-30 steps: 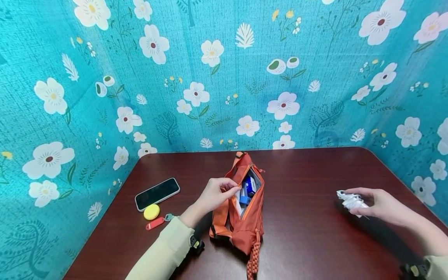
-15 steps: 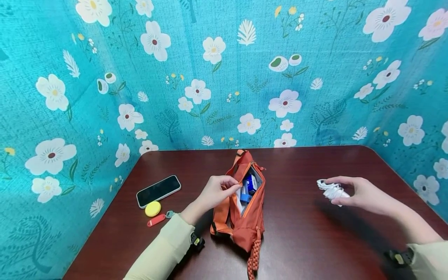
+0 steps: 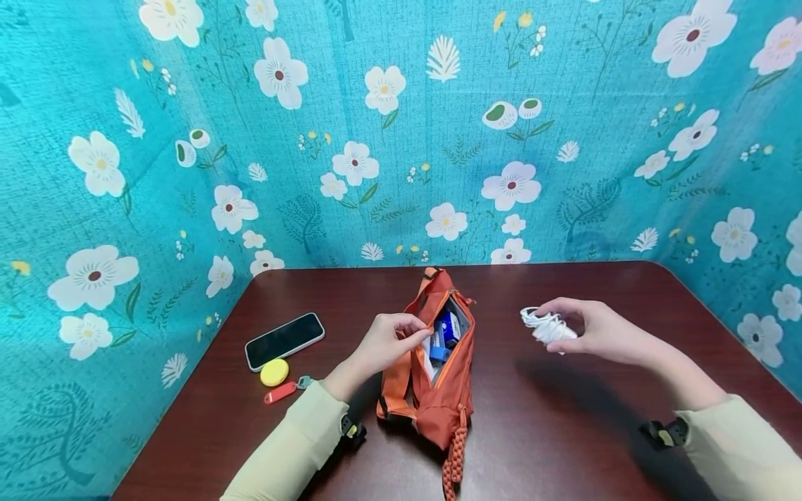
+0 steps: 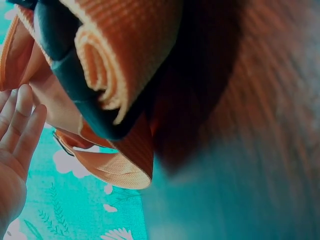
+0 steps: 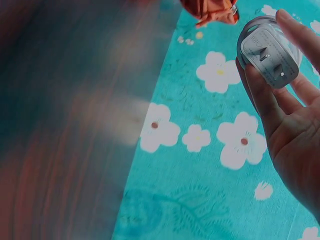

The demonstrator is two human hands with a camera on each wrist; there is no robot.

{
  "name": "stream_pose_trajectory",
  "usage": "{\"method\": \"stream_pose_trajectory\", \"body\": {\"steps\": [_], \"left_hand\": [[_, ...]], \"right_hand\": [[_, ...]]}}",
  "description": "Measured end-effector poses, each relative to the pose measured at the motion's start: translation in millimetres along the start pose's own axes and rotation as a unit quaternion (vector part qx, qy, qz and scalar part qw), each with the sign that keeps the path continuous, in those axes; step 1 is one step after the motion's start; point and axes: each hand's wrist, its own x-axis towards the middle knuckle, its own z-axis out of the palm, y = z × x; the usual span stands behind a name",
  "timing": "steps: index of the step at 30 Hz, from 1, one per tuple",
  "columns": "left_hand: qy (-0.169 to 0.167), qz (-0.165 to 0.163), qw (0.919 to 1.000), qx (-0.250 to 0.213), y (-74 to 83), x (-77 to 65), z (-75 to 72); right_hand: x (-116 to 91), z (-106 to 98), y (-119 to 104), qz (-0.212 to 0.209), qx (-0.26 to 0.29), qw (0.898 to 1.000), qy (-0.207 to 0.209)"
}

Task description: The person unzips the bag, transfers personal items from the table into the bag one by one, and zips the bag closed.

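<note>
1. Cream sleeves enter at the lower left and lower right of the head view, with black devices at both wrists.
2. An orange-red waist bag lies at the lower centre, unzipped, its braided cord trailing to the bottom edge. Inside its opening show a dark blue box and a lighter blue item.
3. The left hand, just left of centre, pinches the left edge of that opening between thumb and fingers.
4. At the right, the right hand holds a white plug adapter with coiled white cable between thumb and fingers, raised above the table and apart from the bag.
5. At the lower left lie a red key tag with a key, then a round yellow case at the edge of a smartphone, screen dark.
6. Beyond the dark reddish-brown table, teal floral cloth fills the upper frame.
</note>
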Motion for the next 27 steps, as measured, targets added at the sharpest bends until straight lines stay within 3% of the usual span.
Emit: {"method": "stream_pose_trajectory", "body": {"steps": [8,27], "left_hand": [[0.003,-0.001,1.0000,0.004,-0.1,-0.1,-0.6],[-0.002,-0.001,1.0000,0.002,-2.2,-1.2,-0.1]], "right_hand": [[25.7,8.7,-14.8,-0.001,0.017,0.999,-0.027],[64.4,28.7,-34.4,-0.033,0.042,0.998,-0.027]]}}
